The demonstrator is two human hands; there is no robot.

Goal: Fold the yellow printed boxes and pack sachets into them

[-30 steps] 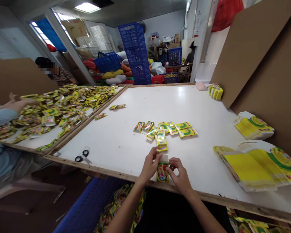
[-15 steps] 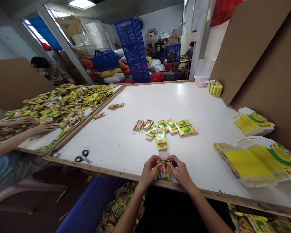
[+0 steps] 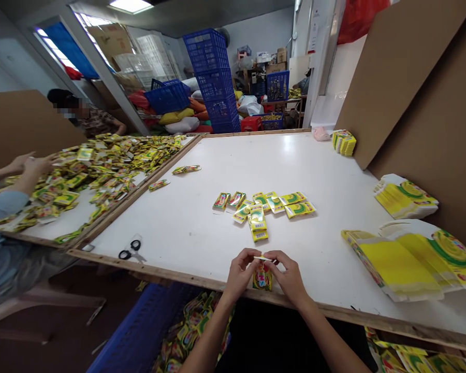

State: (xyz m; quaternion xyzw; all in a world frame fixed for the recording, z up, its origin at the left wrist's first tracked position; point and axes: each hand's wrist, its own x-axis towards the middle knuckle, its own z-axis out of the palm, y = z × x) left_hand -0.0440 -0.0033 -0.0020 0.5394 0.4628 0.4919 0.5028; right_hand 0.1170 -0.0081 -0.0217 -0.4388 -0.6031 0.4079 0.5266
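Observation:
A small green and yellow box (image 3: 262,278) stands at the front edge of the white table (image 3: 171,217), its top flap bent over. My left hand (image 3: 241,272) grips its upper left side, fingertips on the flap. On the other side, my right hand (image 3: 286,272) pinches the same box near the flap. Just beyond them lies a loose group of small yellow and green boxes (image 3: 258,217). Two more boxes with red print (image 3: 221,201) sit at the left of that group.
Black-handled scissors (image 3: 130,250) lie at front left. Stacks of flat yellow cartons (image 3: 407,259) are on the right. Small packets (image 3: 186,169) rest at back left. A blue crate (image 3: 140,326) is below the edge. Two people are by a heaped table (image 3: 68,207) on the left.
The box's white top flap, upright before, is now folded down under my fingers. At the left table, the nearer person's hands have risen off the pile, and the farther person has shifted.

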